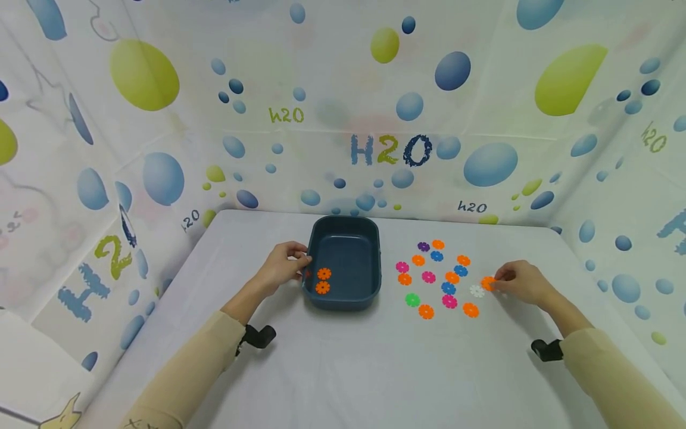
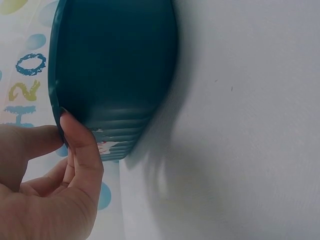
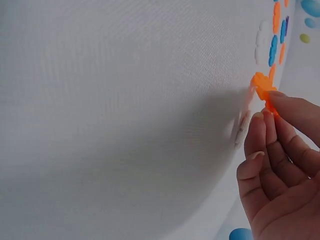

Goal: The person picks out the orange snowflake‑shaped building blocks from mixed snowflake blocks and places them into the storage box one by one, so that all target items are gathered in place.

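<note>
My left hand (image 1: 284,262) pinches the left rim of a dark blue plastic basin (image 1: 343,304), thumb on one side of the wall and fingers on the other. The left wrist view shows this grip on the basin's rim (image 2: 52,85) close up. Two orange snowflake discs (image 1: 324,273) lie inside the basin, near its left wall. Over at the right, my right hand (image 1: 521,282) holds an orange snowflake disc (image 3: 262,86) between thumb and fingertips, low over the cloth. A white snowflake disc (image 1: 477,291) lies just left of those fingers.
Several loose snowflake discs, among them a green one (image 1: 412,300), a purple one (image 1: 424,246) and a pink one (image 1: 449,301), lie spread between the basin and my right hand. A white cloth (image 1: 343,369) covers the table, and a printed curtain (image 1: 332,77) stands behind it.
</note>
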`<state>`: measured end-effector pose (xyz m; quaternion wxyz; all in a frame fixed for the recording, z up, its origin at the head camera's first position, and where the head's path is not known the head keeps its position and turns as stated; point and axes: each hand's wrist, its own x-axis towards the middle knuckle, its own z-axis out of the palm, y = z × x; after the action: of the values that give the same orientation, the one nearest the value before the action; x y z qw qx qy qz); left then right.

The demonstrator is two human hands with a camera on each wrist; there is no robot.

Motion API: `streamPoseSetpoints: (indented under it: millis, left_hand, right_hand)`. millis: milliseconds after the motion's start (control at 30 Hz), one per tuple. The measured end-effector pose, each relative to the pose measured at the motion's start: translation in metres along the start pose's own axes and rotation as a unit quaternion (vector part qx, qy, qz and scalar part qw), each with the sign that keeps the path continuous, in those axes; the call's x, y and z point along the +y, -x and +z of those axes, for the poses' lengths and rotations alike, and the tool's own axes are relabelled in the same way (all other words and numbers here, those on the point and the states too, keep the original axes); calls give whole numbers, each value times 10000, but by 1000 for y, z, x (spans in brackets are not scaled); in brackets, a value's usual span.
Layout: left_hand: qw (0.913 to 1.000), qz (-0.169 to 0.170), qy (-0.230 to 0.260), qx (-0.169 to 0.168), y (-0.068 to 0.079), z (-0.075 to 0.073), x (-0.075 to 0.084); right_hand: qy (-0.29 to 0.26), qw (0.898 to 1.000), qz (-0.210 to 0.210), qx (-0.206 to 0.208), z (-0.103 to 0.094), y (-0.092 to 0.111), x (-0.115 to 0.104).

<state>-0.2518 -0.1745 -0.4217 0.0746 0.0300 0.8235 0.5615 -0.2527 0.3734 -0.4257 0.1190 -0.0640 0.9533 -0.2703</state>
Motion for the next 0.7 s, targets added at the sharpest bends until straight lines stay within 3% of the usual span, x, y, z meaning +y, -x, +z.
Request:
streamPoseSetpoints:
  millis: [300,700]
  left_hand:
    - [10000,-40,46,4,0,1,-2]
    - [10000,-47,32,13,2,1,2]
  right_hand:
    - [-639,9976,221,-138,3,6,3]
    - [-1225,9920,-282,-65,-2,9,-18]
